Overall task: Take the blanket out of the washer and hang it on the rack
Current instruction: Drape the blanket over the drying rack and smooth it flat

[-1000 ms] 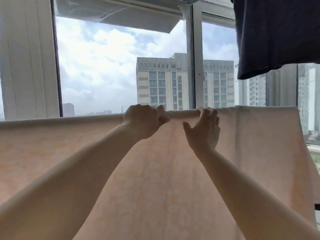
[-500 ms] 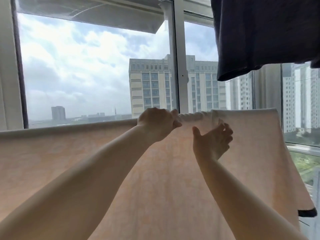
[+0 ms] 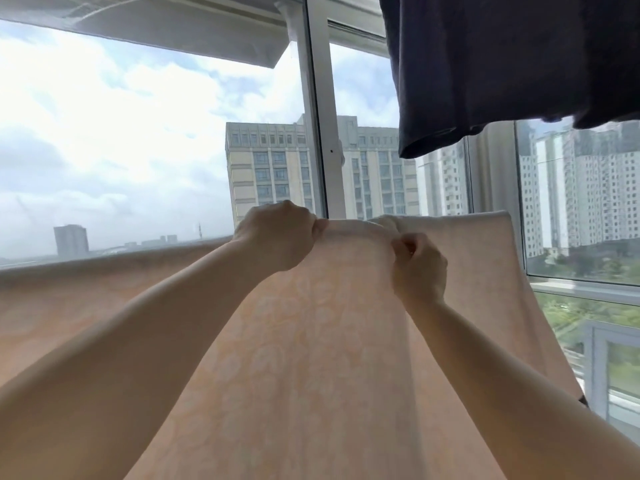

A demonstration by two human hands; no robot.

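Because the blanket (image 3: 311,358) already drapes over a rail hidden under its top fold, spanning from the left edge to the right-hand window, the main risk I see is uneven pulling dragging it off sideways. A dark garment (image 3: 502,64) hangs close above right, limiting lift. Left hand (image 3: 277,239) and right hand (image 3: 420,268) each grip the bunched top edge.
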